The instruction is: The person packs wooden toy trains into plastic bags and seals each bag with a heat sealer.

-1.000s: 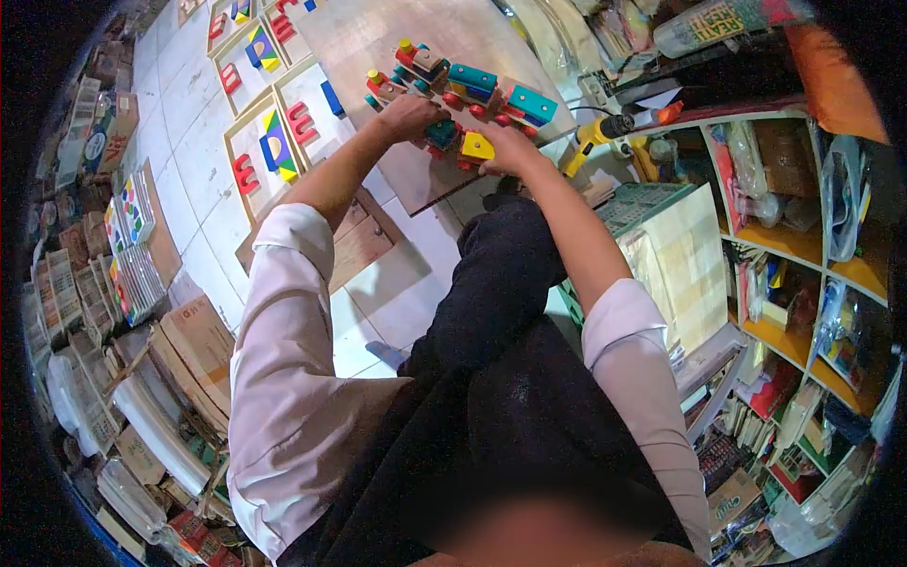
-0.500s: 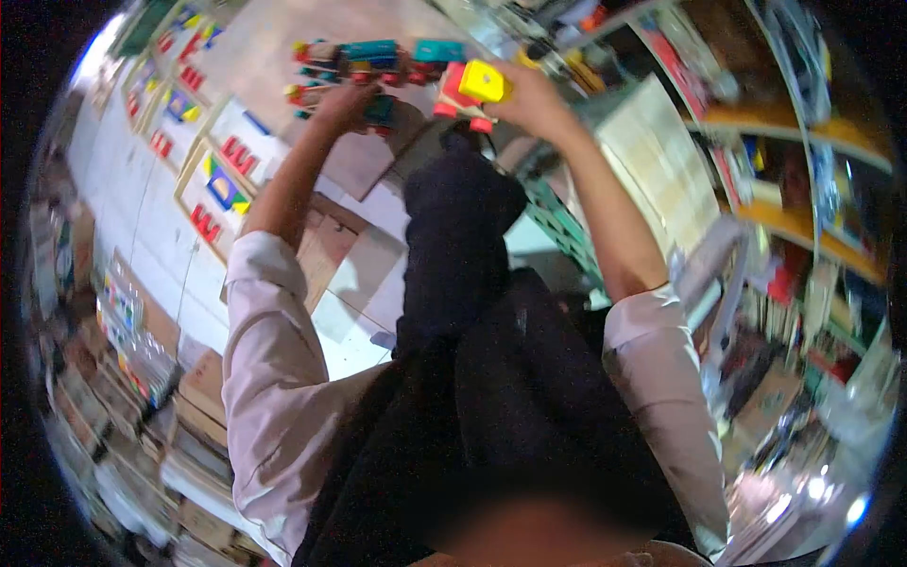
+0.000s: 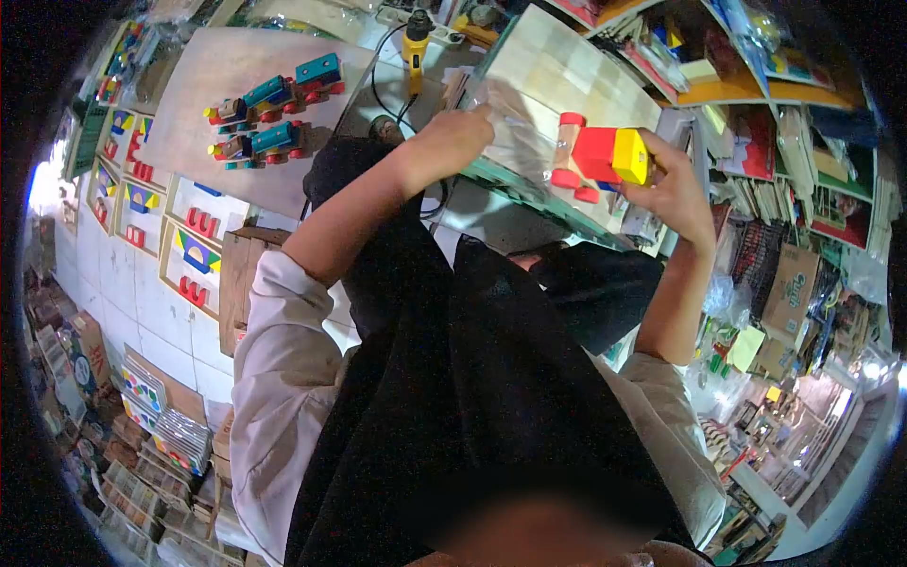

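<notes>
Red-and-yellow toy wagon (image 3: pixel 597 154) up in the right hand (image 3: pixel 675 184), fingers closed around the yellow end, red wheels pointing left, seen against a pale panel (image 3: pixel 572 71). Left hand (image 3: pixel 453 142) loosely curled near the panel's left edge; no telling whether gripping something. Apparently a holding or carrying step, next calling for a steady grip. Two toy trains (image 3: pixel 274 139) on the counter (image 3: pixel 203 71). Teal lettering on a cardboard box (image 3: pixel 792 291), too small to read.
</notes>
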The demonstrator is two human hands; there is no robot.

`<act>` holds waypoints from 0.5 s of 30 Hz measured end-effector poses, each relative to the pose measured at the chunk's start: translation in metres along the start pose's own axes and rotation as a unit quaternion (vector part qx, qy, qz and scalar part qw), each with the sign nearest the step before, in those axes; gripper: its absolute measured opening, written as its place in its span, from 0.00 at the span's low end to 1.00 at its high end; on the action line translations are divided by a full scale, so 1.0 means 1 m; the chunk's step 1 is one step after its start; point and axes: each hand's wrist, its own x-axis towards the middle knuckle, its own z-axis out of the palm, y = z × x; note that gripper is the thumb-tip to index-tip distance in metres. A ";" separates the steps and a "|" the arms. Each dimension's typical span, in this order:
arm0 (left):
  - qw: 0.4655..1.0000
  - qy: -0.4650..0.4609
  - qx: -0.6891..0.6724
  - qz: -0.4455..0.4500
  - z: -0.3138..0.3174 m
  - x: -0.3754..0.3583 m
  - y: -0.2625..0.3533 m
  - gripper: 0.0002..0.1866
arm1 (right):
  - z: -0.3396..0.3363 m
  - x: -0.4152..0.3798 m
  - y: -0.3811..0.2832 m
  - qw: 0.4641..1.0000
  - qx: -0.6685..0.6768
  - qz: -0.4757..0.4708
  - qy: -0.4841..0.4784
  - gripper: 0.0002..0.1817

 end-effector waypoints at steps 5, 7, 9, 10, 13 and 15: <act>0.998 -0.001 -0.064 -0.015 -0.008 0.023 0.012 0.12 | 0.037 0.005 0.050 0.986 0.153 -0.056 -0.017 0.27; 0.986 0.079 -0.148 0.020 -0.010 0.027 0.020 0.24 | 0.053 0.019 0.073 0.982 0.185 -0.031 0.024 0.27; 0.989 0.061 -0.131 0.042 -0.011 0.033 0.020 0.32 | 0.060 0.029 0.087 0.973 0.224 -0.021 0.046 0.27; 0.990 0.045 -0.116 0.061 -0.013 0.035 0.018 0.40 | 0.061 0.034 0.094 0.963 0.260 -0.010 0.065 0.27; 0.975 0.007 -0.222 0.005 -0.014 0.047 0.014 0.48 | 0.058 0.051 0.133 0.989 0.085 -0.036 0.113 0.27; 0.980 -0.017 -0.198 0.020 -0.014 0.053 0.012 0.53 | 0.051 0.051 0.128 0.988 -0.051 -0.053 0.139 0.27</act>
